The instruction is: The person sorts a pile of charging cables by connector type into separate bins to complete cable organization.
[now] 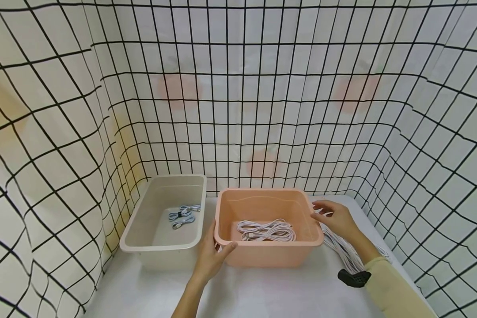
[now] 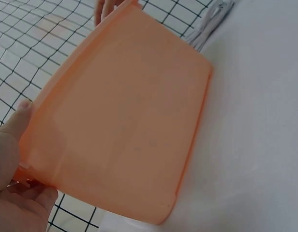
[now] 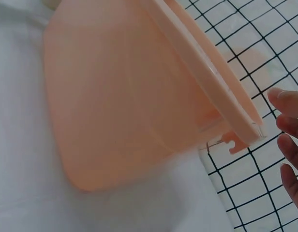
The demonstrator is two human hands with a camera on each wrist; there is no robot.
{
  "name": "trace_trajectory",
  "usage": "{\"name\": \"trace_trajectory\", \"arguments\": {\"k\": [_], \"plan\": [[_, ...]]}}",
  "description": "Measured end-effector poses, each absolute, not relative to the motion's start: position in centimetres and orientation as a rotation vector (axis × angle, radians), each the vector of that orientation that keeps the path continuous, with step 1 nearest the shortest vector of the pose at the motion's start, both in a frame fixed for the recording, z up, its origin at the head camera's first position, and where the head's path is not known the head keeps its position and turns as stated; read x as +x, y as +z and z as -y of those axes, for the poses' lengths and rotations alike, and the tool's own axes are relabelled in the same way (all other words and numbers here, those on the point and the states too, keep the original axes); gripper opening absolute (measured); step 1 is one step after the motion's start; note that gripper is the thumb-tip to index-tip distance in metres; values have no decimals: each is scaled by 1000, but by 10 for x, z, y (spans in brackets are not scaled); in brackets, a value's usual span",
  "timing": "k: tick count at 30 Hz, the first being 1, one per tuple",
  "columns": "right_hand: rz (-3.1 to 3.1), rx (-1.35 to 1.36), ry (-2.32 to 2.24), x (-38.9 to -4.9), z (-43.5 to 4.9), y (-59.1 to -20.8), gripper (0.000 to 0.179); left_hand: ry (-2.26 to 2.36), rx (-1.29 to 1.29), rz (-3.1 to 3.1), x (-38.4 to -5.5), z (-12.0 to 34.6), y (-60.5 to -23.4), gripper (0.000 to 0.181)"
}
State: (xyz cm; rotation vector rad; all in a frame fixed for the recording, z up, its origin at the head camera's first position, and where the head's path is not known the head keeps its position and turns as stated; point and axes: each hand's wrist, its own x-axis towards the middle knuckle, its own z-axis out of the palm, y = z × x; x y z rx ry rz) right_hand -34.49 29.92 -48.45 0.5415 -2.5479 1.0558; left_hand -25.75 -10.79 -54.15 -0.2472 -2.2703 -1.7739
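A peach plastic bin (image 1: 262, 256) stands in the middle of the table, holding a coiled bundle of white cables (image 1: 267, 230). My left hand (image 1: 211, 256) grips its front left corner, with the thumb over the rim; the left wrist view shows the fingers curled under the rim (image 2: 71, 67). Beside the bin's right rim is my right hand (image 1: 335, 218), its fingers loosely bent and apart from the bin's corner in the right wrist view. Behind and below that hand lies a long bundle of white cables (image 1: 343, 251), partly hidden by the forearm.
To the left stands a cream bin (image 1: 167, 256) with several small tied cables (image 1: 181, 215) inside. Black wire mesh (image 1: 242, 101) rises at the back and both sides of the white table (image 1: 270, 291). A dark object (image 1: 353, 278) sits at my right sleeve.
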Motion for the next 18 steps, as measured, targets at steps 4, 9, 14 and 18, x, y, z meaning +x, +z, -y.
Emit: {"name": "trace_trajectory", "arguments": {"k": [4,9,14,18], "plan": [[2536,532,1045,-342,-306,-488,42,-1772,-277,2258,-257,108,-541,102],[2534,478,1075,-338,-318,-495,43,-1777,-277,2255,-257,110,-542,103],[2534,405,1087,-332,-334,-509,43,-1804,-263,2257,-256,109,-541,104],[2561,346,1068,-324,-346,-520,42,-1810,-247,2262,-256,108,-540,103]]}}
